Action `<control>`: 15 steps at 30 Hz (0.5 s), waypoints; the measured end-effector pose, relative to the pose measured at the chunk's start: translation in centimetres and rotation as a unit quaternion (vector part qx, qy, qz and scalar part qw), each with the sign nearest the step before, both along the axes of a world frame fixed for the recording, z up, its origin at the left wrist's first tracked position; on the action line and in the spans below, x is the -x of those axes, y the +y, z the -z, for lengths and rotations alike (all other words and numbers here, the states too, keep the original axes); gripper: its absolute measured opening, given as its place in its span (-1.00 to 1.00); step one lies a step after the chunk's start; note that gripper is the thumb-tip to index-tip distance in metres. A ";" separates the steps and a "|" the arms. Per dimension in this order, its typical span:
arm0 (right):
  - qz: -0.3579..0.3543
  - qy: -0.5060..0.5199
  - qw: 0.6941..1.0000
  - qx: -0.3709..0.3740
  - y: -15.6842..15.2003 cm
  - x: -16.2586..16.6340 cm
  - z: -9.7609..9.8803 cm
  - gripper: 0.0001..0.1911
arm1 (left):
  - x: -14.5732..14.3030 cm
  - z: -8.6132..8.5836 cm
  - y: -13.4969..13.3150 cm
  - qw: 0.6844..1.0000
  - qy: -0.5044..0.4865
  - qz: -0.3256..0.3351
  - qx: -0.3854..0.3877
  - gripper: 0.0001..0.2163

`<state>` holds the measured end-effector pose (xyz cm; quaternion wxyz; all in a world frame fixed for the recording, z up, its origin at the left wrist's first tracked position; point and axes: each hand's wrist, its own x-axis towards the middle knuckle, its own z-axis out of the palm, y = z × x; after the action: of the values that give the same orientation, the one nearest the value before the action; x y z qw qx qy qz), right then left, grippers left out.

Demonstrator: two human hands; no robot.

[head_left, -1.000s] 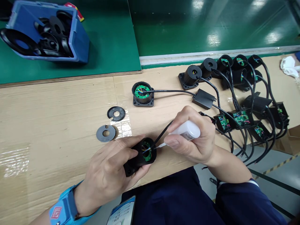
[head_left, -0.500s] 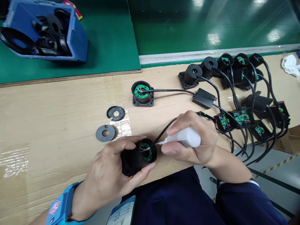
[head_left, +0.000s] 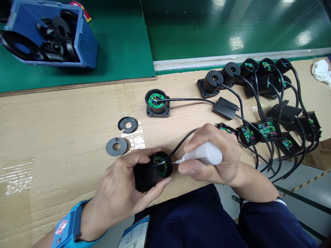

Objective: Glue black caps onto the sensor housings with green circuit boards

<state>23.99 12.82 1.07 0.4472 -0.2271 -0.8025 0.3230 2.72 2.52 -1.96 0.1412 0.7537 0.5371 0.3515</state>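
My left hand (head_left: pixel 124 189) is wrapped round a black cylindrical housing (head_left: pixel 147 174), its open end tilted toward the right. Inside that end show a green circuit board and thin coloured wires, with a black cable (head_left: pixel 182 143) running out to the upper right. My right hand (head_left: pixel 214 155) grips a white squeeze bottle (head_left: pixel 204 154) lying nearly level. The bottle's thin nozzle points left at the housing's rim; whether it touches cannot be made out. Left of them lie a grey ring-shaped cover (head_left: pixel 111 147) and a dark ring-shaped cover (head_left: pixel 133 124).
Another housing (head_left: pixel 157 112) stands farther back, cabled to a black box (head_left: pixel 224 108). Several more housings (head_left: pixel 213 82) and open boxes with circuit boards (head_left: pixel 267 129) crowd the right side. A blue bin (head_left: pixel 89 48) of black parts sits at the upper left. A phone (head_left: pixel 134 234) lies near my lap.
Both hands keep their grips almost in place. The housing has shifted very slightly upward, and the nozzle still points at its rim.
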 end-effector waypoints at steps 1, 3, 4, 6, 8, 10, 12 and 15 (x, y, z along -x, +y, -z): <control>-0.006 0.006 1.000 0.006 0.0 0.0 0.0 -0.72 | 0.0 0.0 0.0 1.000 0.004 0.002 -0.003 -0.68; -0.013 0.016 1.000 0.011 0.1 0.0 0.2 -0.70 | 0.0 0.1 -0.1 1.000 0.001 0.002 0.011 -0.66; -0.011 0.019 1.000 0.010 0.1 0.1 0.3 -0.69 | 0.0 0.1 -0.1 1.000 -0.004 -0.001 0.021 -0.65; -0.007 0.019 1.000 0.005 0.2 0.1 0.4 -0.69 | 0.0 0.1 -0.2 0.999 -0.014 -0.005 0.035 -0.65; -0.011 0.017 1.000 0.002 0.2 0.1 0.5 -0.69 | 0.0 0.2 -0.3 0.999 -0.019 -0.004 0.038 -0.63; -0.019 0.014 1.000 -0.002 0.2 0.1 0.6 -0.69 | 0.0 0.1 -0.3 0.999 -0.020 0.000 0.038 -0.60; -0.016 0.014 1.000 -0.007 0.1 0.1 0.7 -0.69 | 0.0 0.0 -0.4 0.999 -0.025 0.004 0.043 -0.57; -0.002 0.020 1.000 -0.021 0.1 0.1 0.7 -0.67 | 0.1 -0.1 -0.4 0.997 -0.038 0.012 0.059 -0.55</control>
<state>23.86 12.92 0.36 0.4670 -0.2096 -0.8008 0.3111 2.65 2.13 -1.84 0.2100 0.7367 0.5420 0.3455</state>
